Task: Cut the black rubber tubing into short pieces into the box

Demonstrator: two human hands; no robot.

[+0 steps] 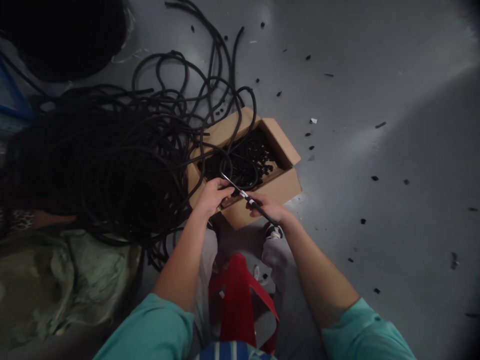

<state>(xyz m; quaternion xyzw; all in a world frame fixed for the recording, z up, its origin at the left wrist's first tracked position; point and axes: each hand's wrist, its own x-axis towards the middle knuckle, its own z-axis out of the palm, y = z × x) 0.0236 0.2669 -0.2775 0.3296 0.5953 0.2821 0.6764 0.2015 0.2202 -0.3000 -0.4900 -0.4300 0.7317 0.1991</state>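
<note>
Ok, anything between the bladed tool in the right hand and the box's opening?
Yes, partly: loops of black tubing cross the opening of the box, mostly on its left, and the left hand is close beside the bladed tool. Toward the opening's right side, nothing visible stands in the way.

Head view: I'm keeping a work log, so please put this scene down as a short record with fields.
Right hand: holds a thin tool with a black handle
Left hand: near the tool's metal end, grip unclear
Box: cardboard, open, small black pieces inside
Cords: black, tangled left of the box, some looping over it
Floor: gray, dark scraps scattered right of the box
</note>
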